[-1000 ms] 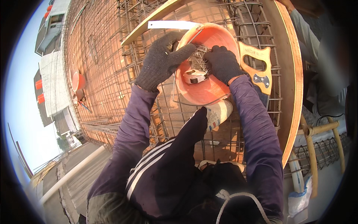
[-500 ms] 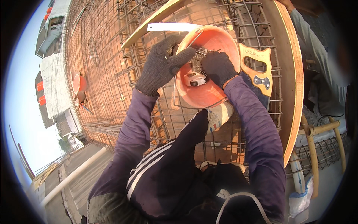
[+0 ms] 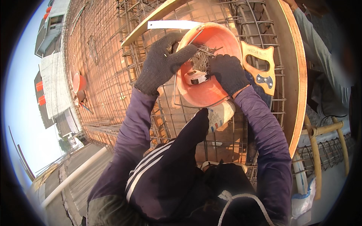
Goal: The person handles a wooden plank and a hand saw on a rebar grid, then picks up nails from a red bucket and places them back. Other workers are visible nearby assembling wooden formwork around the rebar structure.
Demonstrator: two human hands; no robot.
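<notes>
An orange bucket [image 3: 222, 37] leans tilted towards me, its mouth facing up. Inside it lie a heap of thin metal nails [image 3: 200, 60] and a small white-and-black object [image 3: 198, 77] whose kind I cannot make out. My left hand [image 3: 160, 62], in a dark knitted glove, grips the bucket's left rim, with the thumb over the inside. My right hand [image 3: 229, 72], gloved alike, is closed inside the bucket at the right edge of the nails. Its curled fingers hide whatever they hold. A handsaw [image 3: 260, 67] with a wooden handle stands just right of the bucket.
A rebar mesh [image 3: 102, 75] spreads left over wooden formwork, with a wooden board [image 3: 299, 79] edging the right. A white flat strip [image 3: 173, 25] projects behind the bucket. Another orange bucket [image 3: 78, 83] sits far left. Another person's sleeve [image 3: 315, 41] shows at upper right.
My right hand has drawn back a little to the right and down from the nails, baring more of the heap. My left hand keeps its hold on the rim.
</notes>
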